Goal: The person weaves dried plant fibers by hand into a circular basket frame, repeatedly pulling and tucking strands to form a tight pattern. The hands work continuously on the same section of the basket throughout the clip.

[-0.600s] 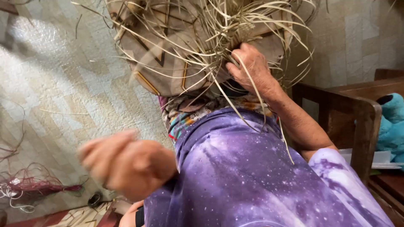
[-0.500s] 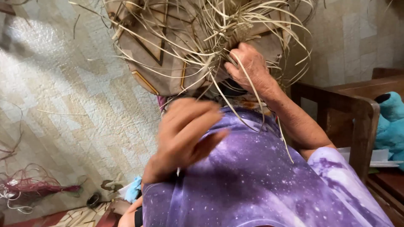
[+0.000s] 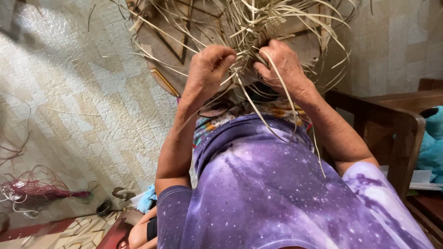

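Note:
A tangle of pale straw strips (image 3: 258, 27) sits on a round wooden board (image 3: 170, 41) in my lap, woven in the middle and loose at the ends. My left hand (image 3: 207, 69) pinches some strips at the near edge of the weave. My right hand (image 3: 281, 62) grips strips just to the right of it, with long ends trailing over my wrist and purple shirt. The fingertips of both hands are partly buried in the straw.
A dark wooden chair arm (image 3: 383, 124) runs along my right side, with a teal soft toy (image 3: 431, 143) beyond it. On the tiled floor to the left lie a bundle of pink-dyed strands (image 3: 37, 190), loose straws and a small dark ring (image 3: 102, 208).
My left hand has risen from low beside my body up to the straw work and now holds strips next to my right hand. The right hand has stayed on the weave.

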